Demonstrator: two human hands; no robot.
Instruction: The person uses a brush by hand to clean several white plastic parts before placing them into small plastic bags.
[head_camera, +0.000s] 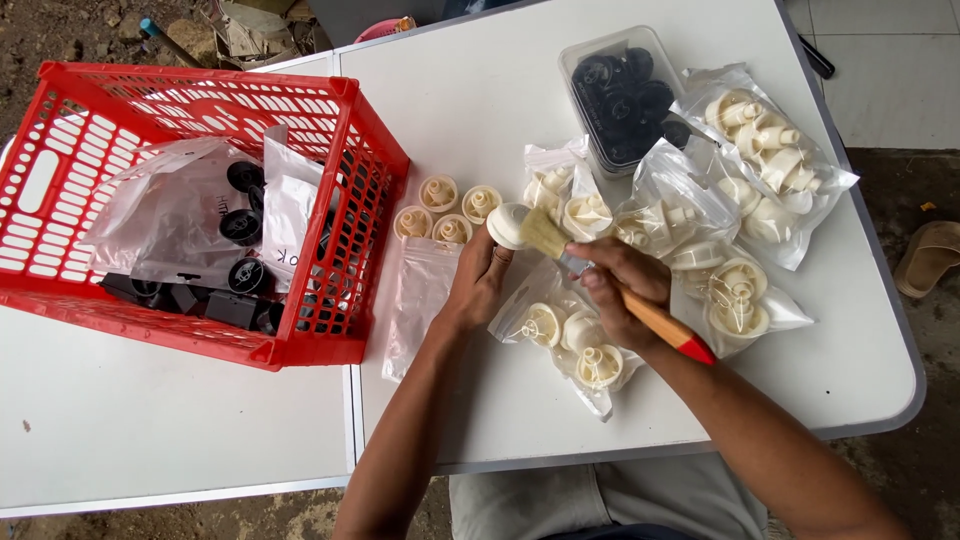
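Note:
My left hand (478, 283) holds a round cream plastic part (507, 225) up over the white table (480, 100). My right hand (617, 290) grips a paintbrush (660, 322) with an orange and red handle, and its pale bristles (543, 232) rest against the part. Several similar cream parts (446, 209) stand loose on the table just left of the held part. An empty clear plastic bag (416, 300) lies flat under my left wrist.
A red slotted crate (365, 165) at the left holds clear bags and black wheel-like parts (243, 226). Several clear bags of cream parts (768, 160) lie to the right, beside a clear tub of black parts (622, 95). The table's edge runs near my lap.

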